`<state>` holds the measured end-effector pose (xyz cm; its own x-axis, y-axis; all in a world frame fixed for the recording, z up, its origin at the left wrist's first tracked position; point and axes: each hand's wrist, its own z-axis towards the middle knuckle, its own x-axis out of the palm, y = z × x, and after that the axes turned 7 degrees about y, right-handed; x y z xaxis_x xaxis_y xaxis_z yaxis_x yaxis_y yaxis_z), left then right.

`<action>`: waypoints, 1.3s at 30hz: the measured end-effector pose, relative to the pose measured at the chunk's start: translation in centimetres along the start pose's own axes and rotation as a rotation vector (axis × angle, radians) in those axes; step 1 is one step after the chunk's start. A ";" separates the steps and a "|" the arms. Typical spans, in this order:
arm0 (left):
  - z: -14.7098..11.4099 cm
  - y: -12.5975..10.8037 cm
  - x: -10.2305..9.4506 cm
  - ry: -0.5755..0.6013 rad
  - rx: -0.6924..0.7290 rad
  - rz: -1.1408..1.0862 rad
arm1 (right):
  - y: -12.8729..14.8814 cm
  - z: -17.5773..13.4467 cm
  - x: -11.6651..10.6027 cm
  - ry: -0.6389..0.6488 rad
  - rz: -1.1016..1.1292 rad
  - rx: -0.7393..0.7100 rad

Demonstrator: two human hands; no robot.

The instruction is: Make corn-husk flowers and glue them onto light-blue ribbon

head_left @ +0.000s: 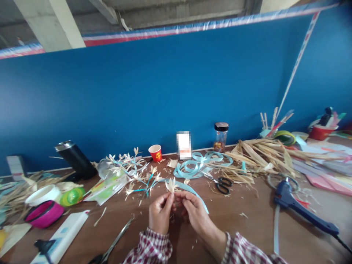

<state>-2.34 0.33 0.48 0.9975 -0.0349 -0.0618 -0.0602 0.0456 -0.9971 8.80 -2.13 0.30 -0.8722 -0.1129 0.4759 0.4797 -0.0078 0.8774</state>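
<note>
My left hand (161, 212) pinches a small cream flower (171, 185), its pointed petals fanning up above the thumb. Close against it, my right hand (195, 212) has its thumb and fingers pressed together just below the flower; whatever is between them is hidden. Behind the hands lies a light blue ribbon (192, 189), one end running past my right hand. To the left of it are blue-stemmed sprigs (148, 185) with similar cream flowers. Black-handled scissors (223, 185) rest beyond my right hand, and a second pair of scissors (117, 240) lies left of my left wrist.
A blue glue gun (299, 209) lies at the right, its cord trailing off. Dried husks (261, 156) are piled behind it. Along the blue partition (176, 84) stand a red paper cup (155, 153), a lidded jar (220, 137) and a leaning black flask (75, 159). Scraps litter the brown table (236, 234).
</note>
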 end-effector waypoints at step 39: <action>-1.3 -1.0 -0.5 -0.097 0.683 0.563 | 5.3 -1.9 0.0 -0.067 -0.771 -0.563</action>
<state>-2.87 -1.02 1.46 0.8273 0.2557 -0.5002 -0.5380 0.6168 -0.5746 11.53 -4.02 4.80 -0.9626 0.1797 -0.2026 -0.2685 -0.5349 0.8011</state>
